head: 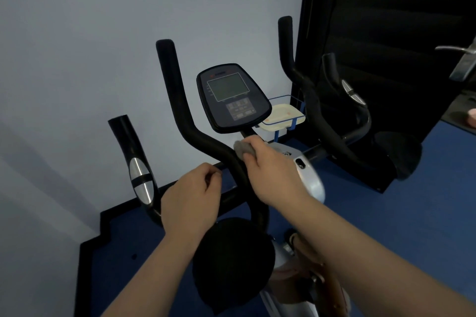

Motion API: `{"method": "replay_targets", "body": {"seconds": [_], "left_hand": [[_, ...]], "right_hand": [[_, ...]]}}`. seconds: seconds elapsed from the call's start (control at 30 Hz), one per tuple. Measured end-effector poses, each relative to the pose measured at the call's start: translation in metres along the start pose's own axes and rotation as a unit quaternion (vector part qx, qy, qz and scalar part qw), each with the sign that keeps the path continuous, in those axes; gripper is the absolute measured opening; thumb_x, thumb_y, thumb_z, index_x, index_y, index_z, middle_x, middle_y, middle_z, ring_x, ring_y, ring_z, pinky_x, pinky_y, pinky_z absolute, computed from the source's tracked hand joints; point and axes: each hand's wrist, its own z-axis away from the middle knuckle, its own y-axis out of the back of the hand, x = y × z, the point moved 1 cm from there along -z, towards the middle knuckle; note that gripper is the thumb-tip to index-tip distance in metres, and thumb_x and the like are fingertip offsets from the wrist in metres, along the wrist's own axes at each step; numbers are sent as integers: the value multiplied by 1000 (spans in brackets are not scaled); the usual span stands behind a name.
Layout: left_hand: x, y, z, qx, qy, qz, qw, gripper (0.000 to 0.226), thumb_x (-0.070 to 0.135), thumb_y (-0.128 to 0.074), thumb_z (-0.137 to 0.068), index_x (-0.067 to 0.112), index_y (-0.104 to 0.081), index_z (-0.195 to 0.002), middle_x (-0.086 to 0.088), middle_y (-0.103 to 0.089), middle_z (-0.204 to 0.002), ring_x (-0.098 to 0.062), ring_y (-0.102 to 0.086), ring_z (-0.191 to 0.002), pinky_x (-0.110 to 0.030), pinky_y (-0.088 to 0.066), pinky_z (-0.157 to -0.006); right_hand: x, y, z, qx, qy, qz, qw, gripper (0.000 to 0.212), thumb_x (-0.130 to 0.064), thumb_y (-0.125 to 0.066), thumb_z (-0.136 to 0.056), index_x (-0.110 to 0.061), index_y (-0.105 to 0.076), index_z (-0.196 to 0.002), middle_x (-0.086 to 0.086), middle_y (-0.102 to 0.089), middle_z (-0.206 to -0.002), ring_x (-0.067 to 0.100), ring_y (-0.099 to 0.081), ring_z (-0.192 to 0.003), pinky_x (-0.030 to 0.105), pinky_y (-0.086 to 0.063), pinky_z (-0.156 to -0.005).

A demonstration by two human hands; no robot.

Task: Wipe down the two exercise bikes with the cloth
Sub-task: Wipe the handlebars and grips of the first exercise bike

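Note:
The near exercise bike fills the middle, with a black curved handlebar (190, 131), a dark console (233, 96) and a black seat (231, 262) below my arms. My right hand (268, 172) grips a grey cloth (243, 149) and presses it against the handlebar stem just under the console. My left hand (190, 198) is closed loosely beside the handlebar's lower bend, and I cannot tell whether it touches the bar. A second bike's black handlebars (309, 90) and seat (398, 154) stand at the right.
A pale wall is close behind the bikes. A small blue wire stand with a cream tray (282, 116) sits between the two bikes. A dark panel (386, 33) rises at the right. The floor is blue (386, 213) with a black skirting edge.

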Motion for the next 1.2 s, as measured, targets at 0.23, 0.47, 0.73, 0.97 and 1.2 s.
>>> {"method": "replay_targets", "body": {"seconds": [0.23, 0.47, 0.73, 0.97, 1.2], "left_hand": [[-1, 0, 0, 5, -2, 4, 1000, 22, 42, -42, -95, 40, -64, -90, 18, -56, -62, 4, -50, -58, -19, -26, -48], [-1, -1, -1, 6, -13, -1, 1000, 21, 39, -44, -96, 39, -64, -89, 18, -55, -61, 4, -50, -57, -19, -26, -47], [-3, -3, -3, 12, -16, 6, 1000, 21, 43, -44, -95, 40, -62, -86, 19, -55, -60, 13, -52, -73, -17, -24, -48], [-3, -4, -2, 12, -11, -1, 1000, 22, 44, -43, -94, 40, -63, -87, 21, -55, -64, 10, -48, -59, -15, -23, -48], [-3, -1, -1, 15, -10, -7, 1000, 21, 40, -44, -95, 41, -64, -87, 21, -56, -63, 9, -49, -58, -15, -24, -48]], "right_hand": [[-1, -6, 17, 64, 25, -15, 998, 22, -28, -38, -101, -30, -46, -122, -5, -61, -109, 21, -59, -91, 34, -40, -69], [-4, -13, -7, -2, -28, -1, 1000, 24, -26, -32, -104, -22, -46, -124, 5, -63, -109, 26, -59, -96, 34, -36, -69], [-1, -7, -7, 1, -22, 2, 1000, 23, -24, -34, -103, -21, -48, -121, 5, -64, -103, 26, -59, -94, 35, -37, -69], [4, -6, 18, 74, 35, -26, 996, 23, -23, -39, -101, -30, -48, -121, -6, -59, -107, 18, -57, -89, 33, -39, -70], [0, -5, 12, 28, 8, -42, 999, 28, -22, -39, -102, -25, -49, -128, -2, -62, -112, 19, -58, -97, 35, -44, -78]]}}
